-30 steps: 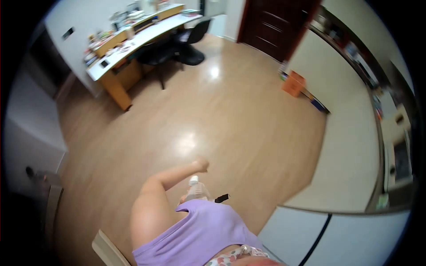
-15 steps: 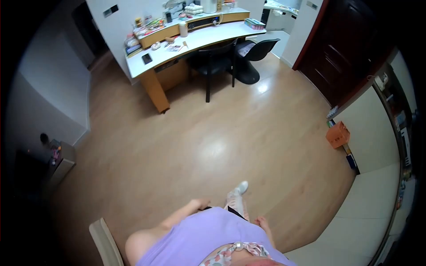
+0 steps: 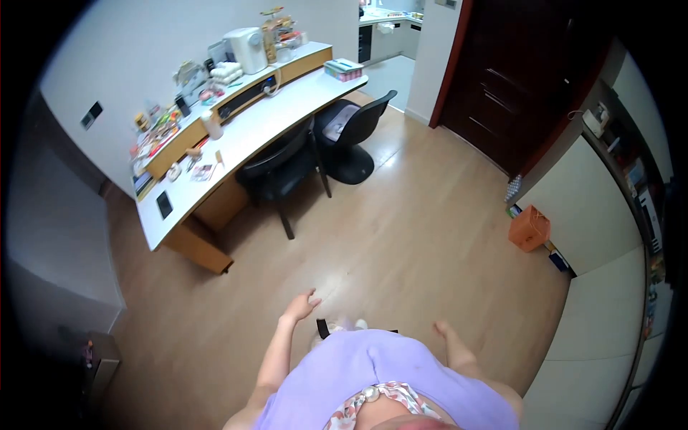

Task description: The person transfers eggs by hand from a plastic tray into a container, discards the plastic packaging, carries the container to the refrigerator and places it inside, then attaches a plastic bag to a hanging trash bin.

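Note:
My left hand (image 3: 301, 306) is held out over the wooden floor (image 3: 401, 272), its thumb and fingers apart and nothing in them. On the other side of my purple top (image 3: 387, 355), my right hand (image 3: 441, 330) hangs low beside my body. Its fingers are small and partly turned away, so their position is unclear. Neither hand touches any furniture. The closest piece to my left hand is a black chair (image 3: 276, 172) at the long white-topped desk (image 3: 251, 125).
A second black chair (image 3: 351, 136) stands by the desk. On the desktop lie a phone (image 3: 164, 205) and a tissue box (image 3: 343, 69). An orange box (image 3: 529, 228) sits by the pale cabinets (image 3: 588, 208) at right. A dark red door (image 3: 502, 79) is behind it.
My view has turned and moved forward, so the desk and chairs appear nearer and tilted. My left hand has swung outward and forward; my right hand is farther from my body.

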### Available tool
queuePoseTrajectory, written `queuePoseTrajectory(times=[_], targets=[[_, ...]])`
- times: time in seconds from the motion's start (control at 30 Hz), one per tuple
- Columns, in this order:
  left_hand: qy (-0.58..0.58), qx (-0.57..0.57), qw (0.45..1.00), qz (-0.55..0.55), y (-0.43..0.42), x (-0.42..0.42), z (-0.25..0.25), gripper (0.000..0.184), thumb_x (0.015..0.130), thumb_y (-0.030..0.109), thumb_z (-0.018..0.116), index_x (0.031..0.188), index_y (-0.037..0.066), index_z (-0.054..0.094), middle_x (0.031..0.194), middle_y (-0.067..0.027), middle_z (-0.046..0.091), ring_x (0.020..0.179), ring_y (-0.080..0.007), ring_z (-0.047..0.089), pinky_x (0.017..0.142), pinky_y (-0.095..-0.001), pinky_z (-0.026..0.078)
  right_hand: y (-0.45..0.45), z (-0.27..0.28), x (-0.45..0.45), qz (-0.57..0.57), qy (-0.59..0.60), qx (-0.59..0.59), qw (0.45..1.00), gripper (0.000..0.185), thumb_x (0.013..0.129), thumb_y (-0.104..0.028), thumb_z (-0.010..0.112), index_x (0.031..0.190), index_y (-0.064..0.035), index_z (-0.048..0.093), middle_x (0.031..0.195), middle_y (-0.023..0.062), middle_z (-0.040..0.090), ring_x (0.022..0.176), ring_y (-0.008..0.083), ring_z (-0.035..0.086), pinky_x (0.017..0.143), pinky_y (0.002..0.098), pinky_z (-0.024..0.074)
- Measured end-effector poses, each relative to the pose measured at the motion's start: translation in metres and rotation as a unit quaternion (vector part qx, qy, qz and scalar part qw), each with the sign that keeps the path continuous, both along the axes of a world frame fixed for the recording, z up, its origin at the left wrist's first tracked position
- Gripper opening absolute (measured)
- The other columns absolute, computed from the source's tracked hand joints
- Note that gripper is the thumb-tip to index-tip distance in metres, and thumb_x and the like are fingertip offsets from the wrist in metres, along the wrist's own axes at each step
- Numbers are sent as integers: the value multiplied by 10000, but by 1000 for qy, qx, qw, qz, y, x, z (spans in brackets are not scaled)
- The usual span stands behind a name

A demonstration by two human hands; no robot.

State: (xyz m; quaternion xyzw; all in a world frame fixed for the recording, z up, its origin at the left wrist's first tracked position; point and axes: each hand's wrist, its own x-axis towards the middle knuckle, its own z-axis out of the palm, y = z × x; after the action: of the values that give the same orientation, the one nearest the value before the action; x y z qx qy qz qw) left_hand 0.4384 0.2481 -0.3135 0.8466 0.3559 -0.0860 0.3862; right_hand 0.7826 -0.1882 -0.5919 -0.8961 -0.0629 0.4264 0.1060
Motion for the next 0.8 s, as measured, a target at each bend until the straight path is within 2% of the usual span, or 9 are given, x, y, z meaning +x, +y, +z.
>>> queuePoseTrajectory(times=[0.07, 0.1, 0.13, 0.27, 0.37, 0.5, 0.57, 0.67, 0.8], targets=[[-59, -52, 995, 56, 33, 40, 4, 568, 843, 361, 598, 1275, 20, 457, 1219, -195, 536, 1110, -321, 534, 920, -385, 440, 104, 64, 79, -33, -42, 146, 988, 269, 827, -274, 544, 911, -44, 654, 856, 83, 648, 731, 183, 579, 693, 328, 466], [-85, -55, 992, 80, 47, 59, -11, 544, 837, 337, 616, 1259, 22, 478, 1187, -193, 561, 1082, -308, 559, 899, -374, 454, 165, 112, 93, -158, -44, 326, 931, 217, 855, -233, 542, 959, -63, 628, 767, 29, 615, 649, 121, 550, 562, 269, 446], [-90, -72, 989, 88, 60, 81, -18, 540, 836, 334, 618, 1257, 22, 482, 1176, -194, 568, 1070, -307, 567, 894, -370, 457, 218, 146, 126, -97, 24, 320, 942, 323, 848, -231, 586, 1084, -10, 577, 926, 67, 633, 812, 132, 593, 725, 270, 473], [-121, -105, 983, 89, 126, 180, -44, 506, 837, 302, 624, 1237, 18, 498, 1117, -181, 603, 998, -285, 607, 851, -350, 478, 369, 207, 198, -34, 47, 406, 912, 351, 854, -244, 601, 1133, -35, 557, 954, 53, 629, 844, 134, 598, 749, 274, 483], [-149, -124, 979, 55, 188, 268, -32, 455, 840, 261, 625, 1211, 21, 518, 1091, -165, 618, 945, -252, 628, 817, -337, 490, 418, 174, 247, -31, 102, 414, 904, 353, 855, -241, 608, 1143, -42, 558, 1004, 63, 623, 881, 143, 594, 763, 296, 490], [-159, -63, 985, -29, 279, 412, 30, 394, 841, 246, 622, 1158, 22, 549, 1035, -148, 637, 880, -234, 642, 784, -334, 498, 382, 111, 314, -156, 101, 322, 928, 311, 863, -248, 594, 1096, -42, 582, 987, 69, 625, 847, 157, 594, 720, 302, 500], [-176, -33, 981, -71, 326, 484, 58, 349, 840, 231, 618, 1111, 17, 574, 988, -145, 646, 851, -235, 645, 758, -335, 499, 342, 109, 327, -226, 113, 330, 910, 222, 870, -281, 561, 788, -87, 632, 675, 13, 592, 590, 114, 543, 532, 269, 444], [-325, -5, 939, -112, 380, 603, 80, 287, 836, 196, 605, 1061, 18, 602, 935, -141, 650, 827, -242, 645, 725, -332, 496, 260, 60, 328, -381, 145, 235, 882, 206, 844, -257, 548, 773, -73, 610, 683, 46, 592, 557, 138, 541, 468, 290, 428], [-322, 49, 940, -105, 430, 751, 97, 262, 870, 146, 573, 1093, 9, 591, 934, -117, 662, 834, -192, 642, 745, -289, 492, 239, 62, 403, -403, 226, 55, 885, 187, 833, -232, 538, 790, -64, 606, 691, 54, 591, 550, 148, 540, 458, 299, 429]])
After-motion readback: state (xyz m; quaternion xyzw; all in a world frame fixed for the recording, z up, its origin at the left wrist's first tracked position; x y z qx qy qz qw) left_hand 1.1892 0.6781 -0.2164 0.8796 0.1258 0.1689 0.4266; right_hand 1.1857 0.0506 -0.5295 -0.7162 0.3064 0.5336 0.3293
